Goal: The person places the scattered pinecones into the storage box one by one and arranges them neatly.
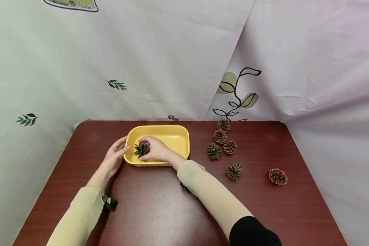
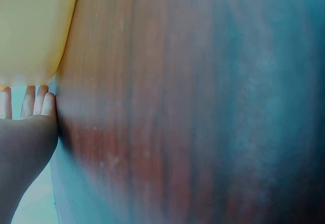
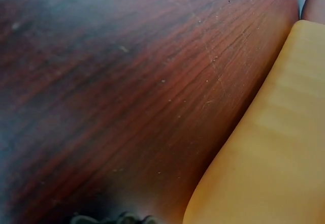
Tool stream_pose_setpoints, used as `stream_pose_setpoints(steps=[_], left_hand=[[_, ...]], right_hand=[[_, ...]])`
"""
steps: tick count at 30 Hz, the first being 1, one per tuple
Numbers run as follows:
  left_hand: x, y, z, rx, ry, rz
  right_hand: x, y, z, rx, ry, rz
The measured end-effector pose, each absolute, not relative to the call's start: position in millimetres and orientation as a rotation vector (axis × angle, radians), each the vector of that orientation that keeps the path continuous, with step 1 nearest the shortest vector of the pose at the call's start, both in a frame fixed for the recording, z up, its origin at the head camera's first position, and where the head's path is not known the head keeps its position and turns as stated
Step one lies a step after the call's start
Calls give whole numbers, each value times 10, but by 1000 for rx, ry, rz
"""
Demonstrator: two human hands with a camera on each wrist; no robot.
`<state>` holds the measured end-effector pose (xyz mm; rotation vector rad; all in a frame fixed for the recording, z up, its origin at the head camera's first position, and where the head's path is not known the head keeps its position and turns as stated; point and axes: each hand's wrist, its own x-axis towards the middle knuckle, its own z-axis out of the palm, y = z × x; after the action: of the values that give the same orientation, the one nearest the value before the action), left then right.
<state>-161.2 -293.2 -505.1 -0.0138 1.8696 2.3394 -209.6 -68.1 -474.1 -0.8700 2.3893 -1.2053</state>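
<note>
Yellow tray [image 1: 173, 140], prob. plastic, ctr-left of frame on dark red counter [image 1: 153, 208]. Pine cone [image 1: 140, 149] inside, at tray's L end. R hand [image 1: 156, 148] partly closed, pinching cone betw. thumb & fingers; L hand [image 1: 113, 157] holds tray's L rim, thumb on top, fingers outside. Cone likely light, stiff, rough, not slippery; scale tips may snap, so best grip round broad middle. Loose cones [image 1: 214, 151] R of ctr. Mark [image 1: 202, 167] on R sleeve [image 1: 209, 186] illegible; no brands seen.

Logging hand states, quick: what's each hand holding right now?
Left hand: holding the yellow tub at one end.
Right hand: holding a pine cone inside it.
</note>
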Motion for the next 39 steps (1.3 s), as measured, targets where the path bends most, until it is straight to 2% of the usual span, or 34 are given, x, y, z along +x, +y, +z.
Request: stream_pose_setpoints(steps=[12, 28, 39], left_hand=[[-1627, -2937, -5102, 13, 1876, 2349], [-1623, -2926, -5097, -9, 1867, 2347], [-1627, -2924, -5088, -40, 1859, 2353]], right_hand=[[-2083, -755, -4747, -990, 2460, -977], [-2105, -607, -4714, -918, 2374, -1084], [-2137, -582, -4727, -923, 2428, -952]])
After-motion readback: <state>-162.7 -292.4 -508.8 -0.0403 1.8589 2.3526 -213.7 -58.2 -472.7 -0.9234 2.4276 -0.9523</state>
